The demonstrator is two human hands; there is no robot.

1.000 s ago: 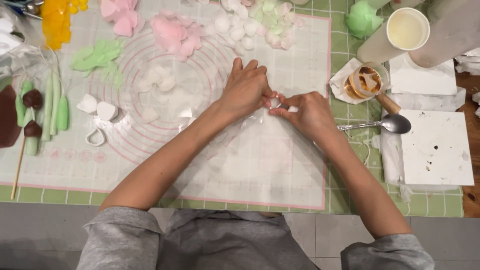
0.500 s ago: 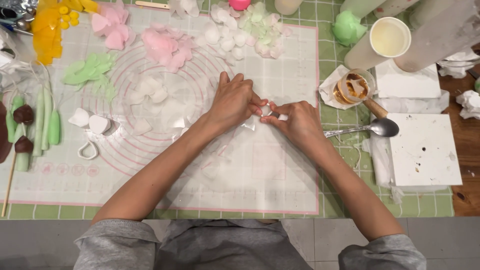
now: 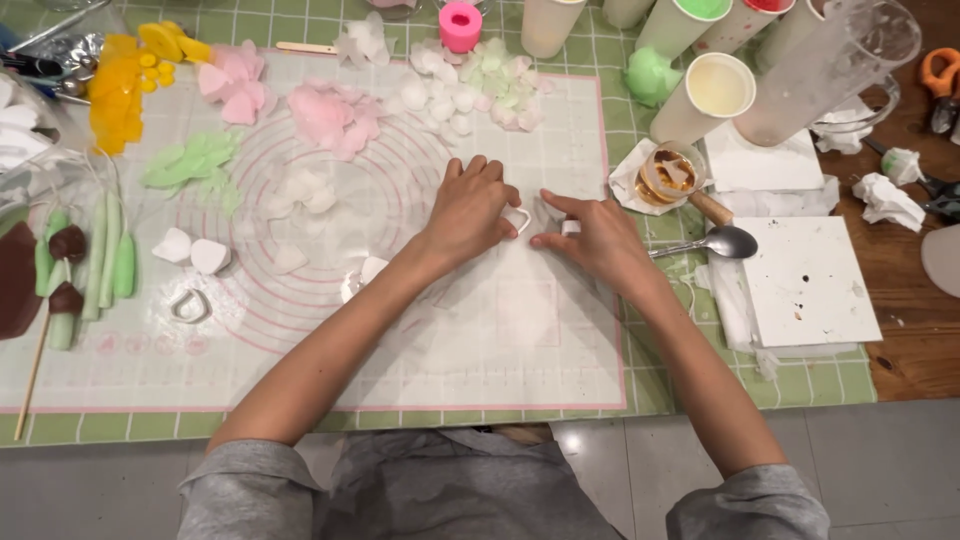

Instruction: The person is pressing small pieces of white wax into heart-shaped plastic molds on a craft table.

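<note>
Small white cutter (image 3: 517, 220) — on the pink-ringed mat (image 3: 560, 340), right of its ring centre, between both hands. Left hand (image 3: 470, 210) fingers curled onto its left edge, nearer; right hand (image 3: 590, 235) fingertips pinched just right of it, contact unclear

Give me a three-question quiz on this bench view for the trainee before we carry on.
1. True or false: the left hand rests on the silicone mat.
2. What lies just right of the right hand? A) metal spoon B) rolling pin C) whisk
3. What colour is the small cup at the mat's far edge?

Key:
1. True; it holds a small white cutter there.
2. A, the metal spoon.
3. Pink; see the pink cup.
</note>
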